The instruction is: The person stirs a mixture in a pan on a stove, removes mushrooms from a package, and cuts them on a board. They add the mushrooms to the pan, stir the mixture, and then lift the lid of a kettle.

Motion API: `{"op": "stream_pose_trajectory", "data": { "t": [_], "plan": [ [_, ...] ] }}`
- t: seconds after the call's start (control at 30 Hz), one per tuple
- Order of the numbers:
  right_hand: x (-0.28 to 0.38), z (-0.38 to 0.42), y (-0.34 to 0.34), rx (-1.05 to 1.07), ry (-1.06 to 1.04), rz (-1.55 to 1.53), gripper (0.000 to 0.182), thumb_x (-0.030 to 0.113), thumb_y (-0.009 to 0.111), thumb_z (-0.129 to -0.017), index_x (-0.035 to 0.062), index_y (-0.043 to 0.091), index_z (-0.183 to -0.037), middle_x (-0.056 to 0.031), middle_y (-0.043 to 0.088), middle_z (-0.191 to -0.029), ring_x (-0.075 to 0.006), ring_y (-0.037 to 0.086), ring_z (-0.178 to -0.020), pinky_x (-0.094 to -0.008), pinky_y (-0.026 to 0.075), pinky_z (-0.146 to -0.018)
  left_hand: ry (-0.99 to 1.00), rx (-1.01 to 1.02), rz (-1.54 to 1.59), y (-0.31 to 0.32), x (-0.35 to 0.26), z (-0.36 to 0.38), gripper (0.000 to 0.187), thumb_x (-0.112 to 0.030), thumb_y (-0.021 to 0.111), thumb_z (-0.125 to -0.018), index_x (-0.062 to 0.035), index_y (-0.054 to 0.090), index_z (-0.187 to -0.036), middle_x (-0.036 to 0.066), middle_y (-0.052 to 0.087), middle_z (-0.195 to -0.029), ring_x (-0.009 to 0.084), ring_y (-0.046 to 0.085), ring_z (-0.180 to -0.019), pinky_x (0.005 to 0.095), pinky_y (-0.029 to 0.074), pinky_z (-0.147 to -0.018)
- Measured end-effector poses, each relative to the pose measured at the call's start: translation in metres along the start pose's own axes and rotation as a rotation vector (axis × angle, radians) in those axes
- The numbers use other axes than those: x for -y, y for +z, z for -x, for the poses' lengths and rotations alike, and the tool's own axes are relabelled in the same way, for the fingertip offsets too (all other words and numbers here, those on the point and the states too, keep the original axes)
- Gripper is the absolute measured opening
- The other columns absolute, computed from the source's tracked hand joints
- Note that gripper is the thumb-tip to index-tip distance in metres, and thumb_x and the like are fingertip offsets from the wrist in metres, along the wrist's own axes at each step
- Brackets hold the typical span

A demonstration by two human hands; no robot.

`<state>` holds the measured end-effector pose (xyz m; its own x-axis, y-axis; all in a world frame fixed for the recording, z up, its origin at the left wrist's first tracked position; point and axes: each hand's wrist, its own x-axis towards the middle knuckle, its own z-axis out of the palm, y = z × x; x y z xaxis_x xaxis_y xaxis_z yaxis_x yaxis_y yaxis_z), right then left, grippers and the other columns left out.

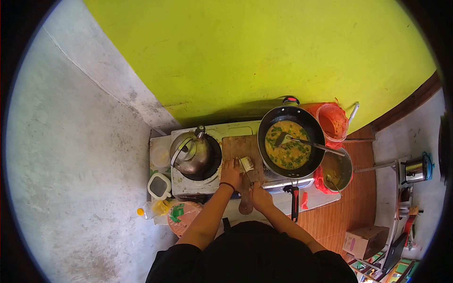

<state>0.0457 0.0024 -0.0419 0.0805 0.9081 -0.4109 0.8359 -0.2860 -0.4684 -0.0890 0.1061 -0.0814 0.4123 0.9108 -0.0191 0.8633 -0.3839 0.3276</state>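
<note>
Two hands work at the cutting board (238, 148), which lies across the middle of the stove (226, 186). At the stove's left edge stand a jar (159, 185) and a bottle (150, 210). On the left burner sits a kettle (190, 152). My left hand (231, 173) presses down on the board's near end, fingers just beside a small pale block (247, 163). My right hand (261, 198), near the stove's front edge, is closed around a knife (247, 178) whose blade reaches toward the block. On the right burner sits a wok (290, 141) of yellow and green food with a spatula (306, 143) resting in it. At the right edge are a pot (338, 170) and a red bag (331, 120).
</note>
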Motion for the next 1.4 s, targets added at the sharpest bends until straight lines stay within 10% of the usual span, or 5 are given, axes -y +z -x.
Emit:
{"op": "stream_pose_trajectory", "data": {
  "t": [1.4],
  "plan": [
    [0.002,-0.005,0.002,0.001,0.005,-0.009,0.032,0.029,0.048,-0.091,-0.0006,0.039,-0.1,-0.0277,0.062,-0.079,-0.0447,0.063,-0.077,-0.053,0.05,-0.068,-0.056,-0.05,-0.032,0.039,0.002,0.009,0.066,-0.019,0.056,-0.081,0.0046,0.027,-0.136,0.02,0.028,-0.137,0.0391,0.023,-0.132,0.0515,0.01,-0.112]
  ]
}}
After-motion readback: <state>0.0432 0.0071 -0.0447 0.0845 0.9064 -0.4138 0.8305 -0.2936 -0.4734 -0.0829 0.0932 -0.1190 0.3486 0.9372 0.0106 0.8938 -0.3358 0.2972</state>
